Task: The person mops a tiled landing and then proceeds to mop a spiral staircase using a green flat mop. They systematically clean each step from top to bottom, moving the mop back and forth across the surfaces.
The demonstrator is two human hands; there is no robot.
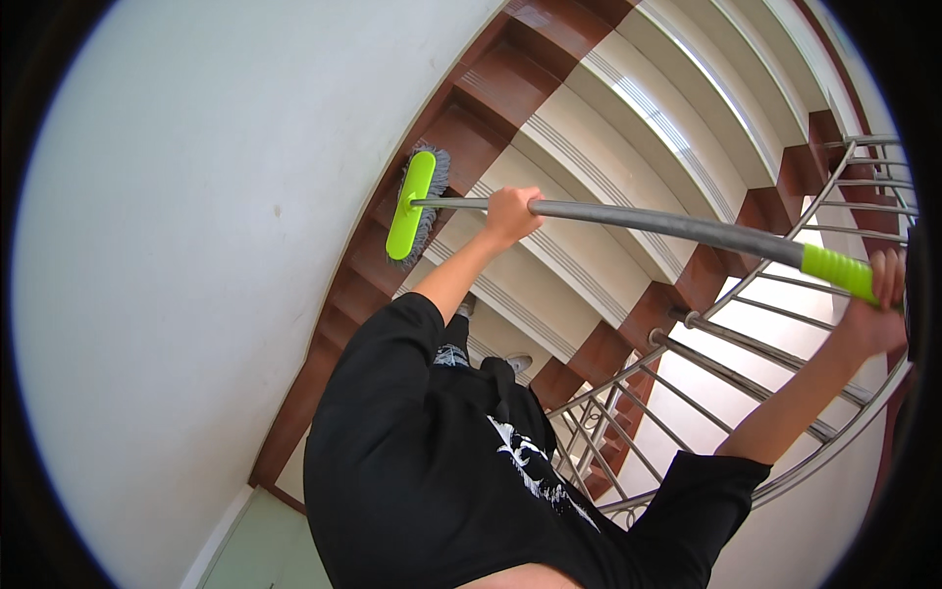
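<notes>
A dust mop with a bright green head plate (402, 230) and a grey yarn fringe (440, 173) lies over the brown wall-side end of the stairs. Its grey metal pole (662, 224) runs across the view to the right, ending in a ribbed green grip (835, 272). My left hand (513, 216) is wrapped round the pole's lower part, a short way from the head. At the far right my right hand (878, 313) holds the end of the green grip. Part of that hand falls in the dark rim of the picture.
Cream stair treads (544, 254) with grooved edges span between brown borders. A white wall (184, 184) rises on the left beside the mop head. On the right runs a metal railing (736, 346), with the pole passing over it. My shoes (519, 362) stand on the steps.
</notes>
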